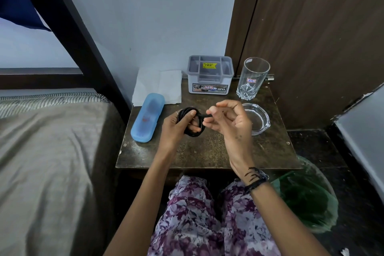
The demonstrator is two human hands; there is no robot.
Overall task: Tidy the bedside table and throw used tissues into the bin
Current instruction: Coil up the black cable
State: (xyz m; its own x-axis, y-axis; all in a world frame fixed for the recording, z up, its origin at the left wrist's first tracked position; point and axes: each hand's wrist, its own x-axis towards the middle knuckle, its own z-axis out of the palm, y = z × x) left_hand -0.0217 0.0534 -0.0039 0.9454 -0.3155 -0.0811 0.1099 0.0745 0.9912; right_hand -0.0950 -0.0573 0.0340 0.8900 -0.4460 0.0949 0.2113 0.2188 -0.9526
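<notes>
Cable [190,123]: coil gripped in your left hand [176,129], free end pinched rightward by right-hand fingers [209,117] (above the bench [207,149]).

the bin [307,195] sits partly under the table [207,151] (contents unclear), coiled cord [190,122] half hidden.

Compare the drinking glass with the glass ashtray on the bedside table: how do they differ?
The drinking glass is tall and upright; the ashtray is low and wide. The drinking glass carries a small label; the ashtray shows none. The drinking glass stands at the back, the ashtray nearer the person. Both are clear and look empty.
</notes>
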